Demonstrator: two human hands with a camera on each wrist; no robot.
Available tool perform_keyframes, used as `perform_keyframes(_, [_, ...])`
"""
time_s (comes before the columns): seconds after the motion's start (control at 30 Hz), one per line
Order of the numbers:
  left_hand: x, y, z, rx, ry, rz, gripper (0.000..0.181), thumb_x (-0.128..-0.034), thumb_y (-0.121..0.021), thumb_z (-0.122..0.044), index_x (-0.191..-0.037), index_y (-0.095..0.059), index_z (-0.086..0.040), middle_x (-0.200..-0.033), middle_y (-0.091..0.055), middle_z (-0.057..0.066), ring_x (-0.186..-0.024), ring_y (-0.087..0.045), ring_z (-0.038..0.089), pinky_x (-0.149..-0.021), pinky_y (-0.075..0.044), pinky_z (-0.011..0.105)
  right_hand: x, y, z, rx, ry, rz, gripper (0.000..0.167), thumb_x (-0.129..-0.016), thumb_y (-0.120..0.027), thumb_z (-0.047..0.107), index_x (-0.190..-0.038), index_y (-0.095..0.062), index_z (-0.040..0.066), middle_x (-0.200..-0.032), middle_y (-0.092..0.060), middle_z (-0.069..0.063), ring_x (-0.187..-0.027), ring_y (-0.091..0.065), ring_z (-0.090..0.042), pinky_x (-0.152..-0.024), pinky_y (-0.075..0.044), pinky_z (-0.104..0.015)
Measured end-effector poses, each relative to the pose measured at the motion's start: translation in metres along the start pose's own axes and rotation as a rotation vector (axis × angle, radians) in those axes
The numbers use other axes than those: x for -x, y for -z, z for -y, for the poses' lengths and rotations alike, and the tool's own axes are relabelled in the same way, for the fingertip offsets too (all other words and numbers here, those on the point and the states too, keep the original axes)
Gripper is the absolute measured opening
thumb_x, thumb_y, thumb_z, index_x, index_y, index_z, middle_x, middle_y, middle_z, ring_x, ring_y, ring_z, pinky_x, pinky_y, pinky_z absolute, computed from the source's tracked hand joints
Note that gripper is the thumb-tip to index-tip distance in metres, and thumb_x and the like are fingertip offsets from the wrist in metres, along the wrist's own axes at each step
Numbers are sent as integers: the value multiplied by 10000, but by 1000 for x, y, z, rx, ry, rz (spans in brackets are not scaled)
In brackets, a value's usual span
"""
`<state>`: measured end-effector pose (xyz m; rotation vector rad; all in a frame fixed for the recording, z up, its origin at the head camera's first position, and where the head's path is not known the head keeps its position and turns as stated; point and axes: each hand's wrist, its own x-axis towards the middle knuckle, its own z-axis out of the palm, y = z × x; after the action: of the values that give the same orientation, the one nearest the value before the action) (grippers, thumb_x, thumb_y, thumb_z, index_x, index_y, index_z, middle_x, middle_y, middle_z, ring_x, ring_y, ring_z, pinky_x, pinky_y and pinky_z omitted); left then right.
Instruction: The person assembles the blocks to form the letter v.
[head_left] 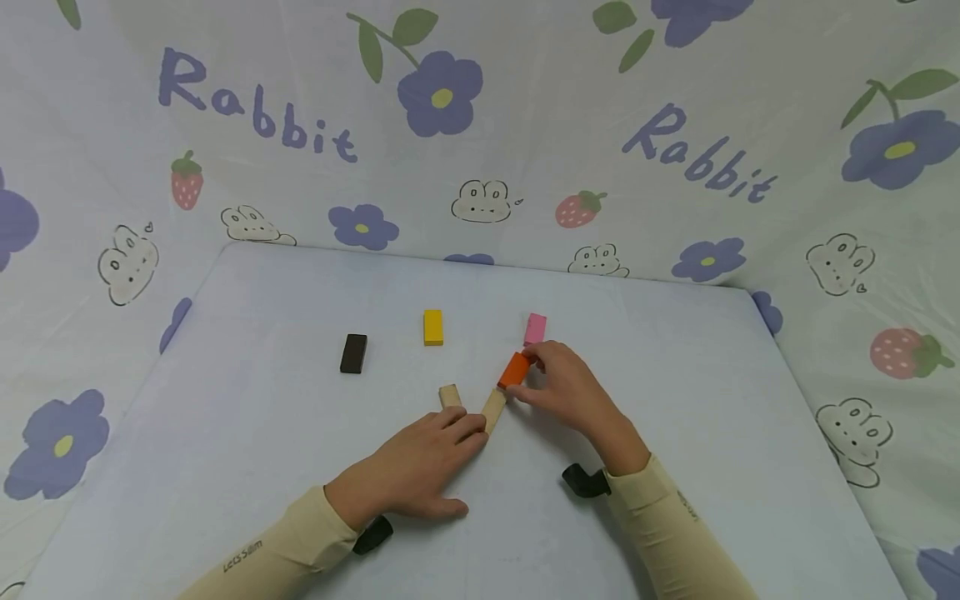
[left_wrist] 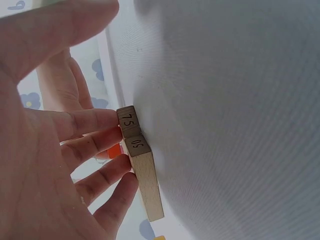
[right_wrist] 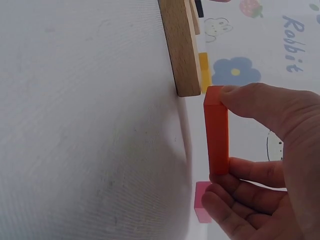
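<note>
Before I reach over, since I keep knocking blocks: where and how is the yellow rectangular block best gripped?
Probably mid-length by its two long sides, from above: the yellow rectangular block points lengthwise away from you, with bare tabletop on both sides.

Two light-wood rectangular blocks point(head_left: 449, 395) point(head_left: 494, 409), one orange rectangular block point(head_left: 513, 371), one yellow block point(head_left: 433, 327), one pink block point(head_left: 535, 329) and one dark brown block point(head_left: 353, 354) are showing, with two bare hands point(head_left: 420, 462) point(head_left: 572, 387) and two beige sleeves point(head_left: 288, 537) point(head_left: 671, 525).
</note>
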<state>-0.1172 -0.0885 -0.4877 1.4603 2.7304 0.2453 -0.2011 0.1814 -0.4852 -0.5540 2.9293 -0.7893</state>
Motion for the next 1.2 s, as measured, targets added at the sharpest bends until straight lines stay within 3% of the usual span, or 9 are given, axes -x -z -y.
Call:
perform_keyframes(0.53, [0,0,1,-2,-2,9,807,-887,-845,-552,-1490,-589,-81,-1495,-527,59,-1349,-483,250,-1110,-475,408,-3,-10,-1,11,14,3,485,-907,-903,323,-1232,-693,31,-1004,-619,-69,-957,-548,-246,-844,-493,-402])
perform_keyframes(1.2, [1,-1,-1,-4,1,-4,800,-878,-851,-544,-1478,-594,-81,-1485,-529,52,-1342,-484,245,-1097,-479,397,-3,-12,-2,39,11,27,533,-922,-889,348,-1294,-695,19,-1043,-632,-56,-1003,-557,-251,-888,-505,-417])
